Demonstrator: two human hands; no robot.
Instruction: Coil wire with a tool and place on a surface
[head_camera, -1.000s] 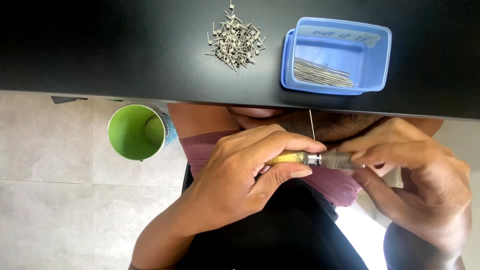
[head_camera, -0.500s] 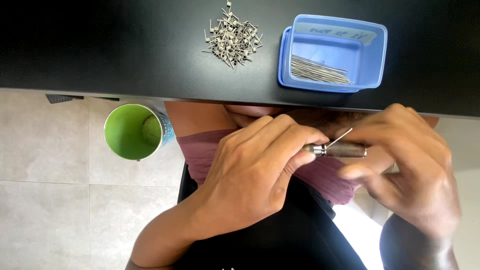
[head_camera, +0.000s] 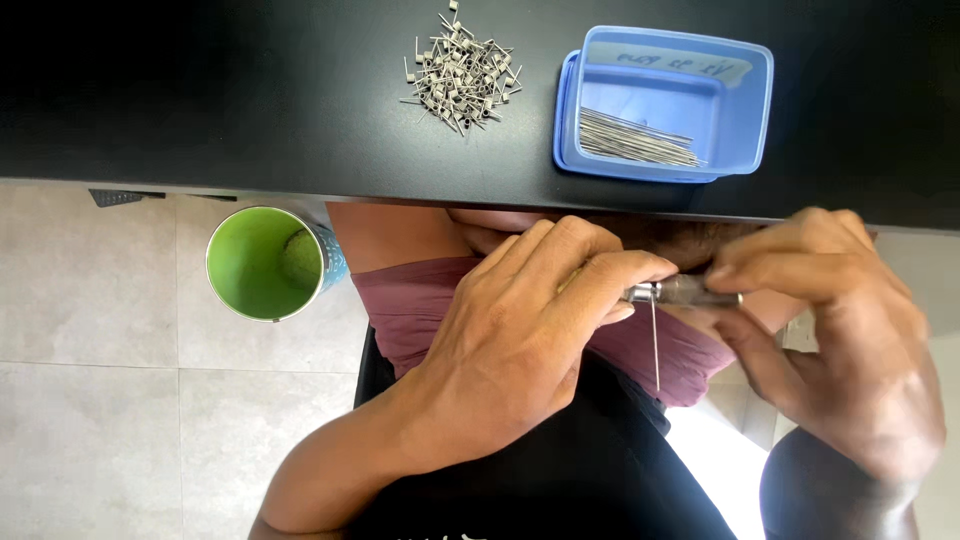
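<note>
My left hand (head_camera: 520, 340) is closed around the handle of a small metal winding tool (head_camera: 680, 293), held just below the front edge of the black table (head_camera: 200, 90). The fingertips of my right hand (head_camera: 830, 340) pinch the tool's other, metal end. A thin straight wire (head_camera: 656, 345) sticks out of the tool between the two hands and points down toward my lap. Most of the handle is hidden inside my left fist.
A pile of several small wound wire coils (head_camera: 462, 72) lies on the table. To its right stands a blue plastic box (head_camera: 735, 110) holding several straight wires (head_camera: 635, 140). A green cup (head_camera: 262, 262) sits under the table edge on the left, above a tiled floor.
The wire has swung from pointing up, through a slant, to pointing down as the tool turned in my hands. My left fingers now cover the yellow handle.
</note>
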